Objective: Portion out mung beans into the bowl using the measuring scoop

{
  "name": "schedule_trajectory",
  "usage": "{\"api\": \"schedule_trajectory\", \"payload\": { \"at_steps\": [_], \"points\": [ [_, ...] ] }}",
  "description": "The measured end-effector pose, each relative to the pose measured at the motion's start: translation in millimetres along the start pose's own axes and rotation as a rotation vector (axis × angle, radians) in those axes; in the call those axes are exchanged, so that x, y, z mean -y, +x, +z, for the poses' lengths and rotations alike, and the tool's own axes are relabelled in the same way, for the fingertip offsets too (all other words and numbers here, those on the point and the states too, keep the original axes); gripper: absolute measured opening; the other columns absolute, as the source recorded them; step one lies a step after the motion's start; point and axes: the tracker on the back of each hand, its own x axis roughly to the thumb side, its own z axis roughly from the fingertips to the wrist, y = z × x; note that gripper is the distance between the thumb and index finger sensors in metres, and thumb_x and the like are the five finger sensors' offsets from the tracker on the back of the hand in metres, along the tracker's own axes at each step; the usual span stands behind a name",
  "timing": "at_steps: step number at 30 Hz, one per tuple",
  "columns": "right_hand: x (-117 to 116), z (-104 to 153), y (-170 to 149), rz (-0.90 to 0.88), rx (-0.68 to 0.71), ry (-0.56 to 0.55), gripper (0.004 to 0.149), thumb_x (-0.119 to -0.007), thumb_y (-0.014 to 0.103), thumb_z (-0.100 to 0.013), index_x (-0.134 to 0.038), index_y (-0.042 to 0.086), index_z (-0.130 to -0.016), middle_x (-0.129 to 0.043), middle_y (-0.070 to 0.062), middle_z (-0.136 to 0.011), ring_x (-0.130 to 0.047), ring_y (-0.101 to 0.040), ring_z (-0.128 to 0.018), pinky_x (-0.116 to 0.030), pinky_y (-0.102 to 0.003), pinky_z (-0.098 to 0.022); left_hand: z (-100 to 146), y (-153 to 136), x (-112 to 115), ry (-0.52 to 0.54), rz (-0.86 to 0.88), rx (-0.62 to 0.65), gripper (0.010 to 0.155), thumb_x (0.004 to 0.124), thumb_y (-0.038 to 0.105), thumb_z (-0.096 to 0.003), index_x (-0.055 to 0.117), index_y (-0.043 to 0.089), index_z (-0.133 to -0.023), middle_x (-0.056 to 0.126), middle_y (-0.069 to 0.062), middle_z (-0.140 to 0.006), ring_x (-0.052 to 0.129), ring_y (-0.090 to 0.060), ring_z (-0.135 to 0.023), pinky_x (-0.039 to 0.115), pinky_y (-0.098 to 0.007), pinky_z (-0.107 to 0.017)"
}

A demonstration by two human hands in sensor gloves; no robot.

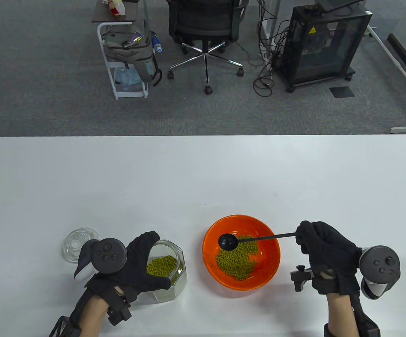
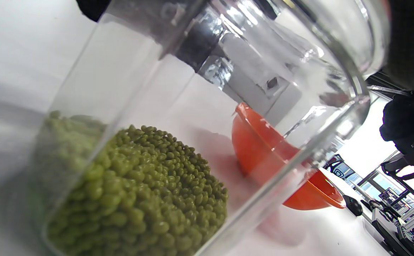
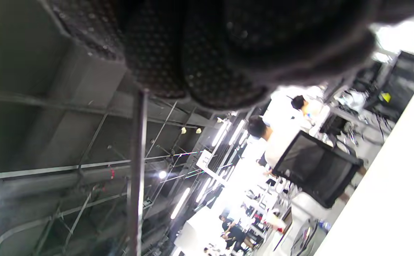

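Black measuring scoop hangs over orange bowl, head turned over above mung beans piled inside. Right hand at bowl's 3 o'clock pinches scoop handle. Glass jar of beans at bowl's 9 o'clock, left hand gripping it. Jar lid further left on white bench.

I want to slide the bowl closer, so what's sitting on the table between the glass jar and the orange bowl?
Nothing: in the table view the strip of white table between the glass jar and the orange bowl is bare.
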Motion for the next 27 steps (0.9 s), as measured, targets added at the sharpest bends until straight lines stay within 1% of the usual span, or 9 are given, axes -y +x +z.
{"api": "schedule_trajectory", "payload": {
  "at_steps": [2, 5, 11, 17, 21, 22, 25, 27],
  "points": [
    [-3, -1, -5, -0.077, -0.061, 0.028, 0.042, -0.083, 0.048, -0.047, -0.101, 0.011, -0.054, -0.104, -0.013, -0.045, -0.101, -0.022, -0.019, -0.088, -0.036, -0.017, 0, 0, 0, 0.000, 0.000, 0.000, 0.124, 0.088, 0.082, -0.0395, 0.024, 0.001, -0.109, 0.032, -0.031, -0.115, 0.051, -0.062, -0.103, 0.057, -0.068, -0.073],
    [-7, -2, -10, -0.137, -0.138, 0.069, 0.042, -0.083, 0.047, -0.047, -0.099, 0.011, -0.057, -0.103, -0.014, -0.047, -0.101, -0.022, -0.021, -0.088, -0.036, -0.018, 0, 0, 0, 0.000, 0.001, 0.000, 0.125, 0.088, 0.082, -0.0396, 0.024, 0.001, -0.109, 0.032, -0.031, -0.115, 0.051, -0.062, -0.103, 0.057, -0.068, -0.073],
    [-19, -5, -3, -0.151, -0.157, 0.124, 0.041, -0.082, 0.045, -0.048, -0.096, 0.009, -0.062, -0.101, -0.015, -0.052, -0.101, -0.023, -0.026, -0.087, -0.036, -0.022, 0, 0, -1, 0.000, 0.002, 0.000, 0.124, 0.088, 0.082, -0.0395, 0.024, 0.001, -0.109, 0.033, -0.031, -0.115, 0.051, -0.062, -0.103, 0.057, -0.068, -0.073],
    [-40, -4, 25, -0.109, -0.102, 0.176, 0.041, -0.081, 0.044, -0.049, -0.095, 0.008, -0.063, -0.100, -0.016, -0.052, -0.100, -0.023, -0.026, -0.087, -0.037, -0.022, 0, 0, -1, 0.000, 0.003, 0.001, 0.124, 0.088, 0.082, -0.0395, 0.024, 0.001, -0.109, 0.032, -0.031, -0.115, 0.051, -0.062, -0.103, 0.057, -0.068, -0.073],
    [-58, -1, 48, -0.007, -0.027, 0.166, 0.041, -0.082, 0.044, -0.048, -0.096, 0.007, -0.060, -0.101, -0.015, -0.049, -0.100, -0.022, -0.023, -0.087, -0.036, -0.020, 0, -1, -1, 0.000, 0.002, 0.001, 0.124, 0.088, 0.082, -0.0395, 0.024, 0.001, -0.109, 0.032, -0.031, -0.115, 0.051, -0.062, -0.103, 0.057, -0.068, -0.073],
    [-64, 0, 55, 0.029, 0.015, 0.162, 0.041, -0.082, 0.044, -0.048, -0.096, 0.007, -0.060, -0.101, -0.015, -0.049, -0.100, -0.022, -0.023, -0.087, -0.036, -0.020, 0, -1, -1, 0.000, 0.003, 0.001, 0.125, 0.088, 0.082, -0.0394, 0.024, 0.001, -0.109, 0.032, -0.031, -0.115, 0.051, -0.062, -0.103, 0.057, -0.068, -0.073],
    [-82, 2, 69, 0.080, 0.065, 0.170, 0.041, -0.082, 0.044, -0.048, -0.097, 0.007, -0.059, -0.101, -0.015, -0.048, -0.100, -0.022, -0.022, -0.087, -0.036, -0.020, 0, -1, -1, 0.000, 0.003, 0.001, 0.124, 0.088, 0.082, -0.0396, 0.024, 0.001, -0.109, 0.032, -0.031, -0.115, 0.051, -0.062, -0.103, 0.057, -0.068, -0.073],
    [-91, 3, 75, 0.107, 0.071, 0.182, 0.041, -0.082, 0.044, -0.048, -0.097, 0.007, -0.059, -0.101, -0.015, -0.047, -0.100, -0.022, -0.022, -0.087, -0.036, -0.019, 0, -1, -1, 0.000, 0.003, 0.001, 0.124, 0.088, 0.082, -0.0395, 0.024, 0.001, -0.109, 0.032, -0.031, -0.115, 0.051, -0.062, -0.103, 0.057, -0.068, -0.073]
  ]
}}
